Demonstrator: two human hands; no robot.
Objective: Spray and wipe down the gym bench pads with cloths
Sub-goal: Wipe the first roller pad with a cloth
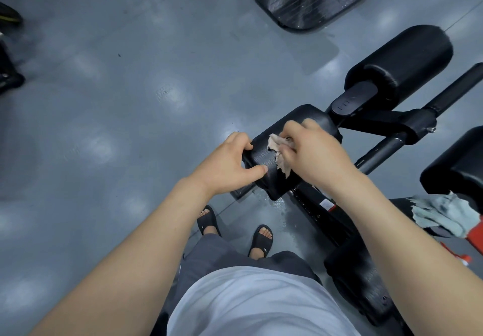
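A black rectangular vinyl bench pad (271, 182) sits mid-scene. On top of the pad, the right hand (313, 152) presses a crumpled beige cloth (277, 143) to it, grip closed round the fabric. At the pad's left edge, the left hand (224, 163) holds on, grip curled round the rim. Well right of the pad lies a pale blue rag (444, 215).

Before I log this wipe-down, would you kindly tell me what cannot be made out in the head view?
All in the head view:
1. The cloth: mostly hidden under the right hand gripping it.
2. The pad: its left edge is covered by the left hand gripping it.
3. The red object: covered by a blue-grey rag and cut off by the right edge; possibly a spray bottle.
4. The label on the frame: too small to read.
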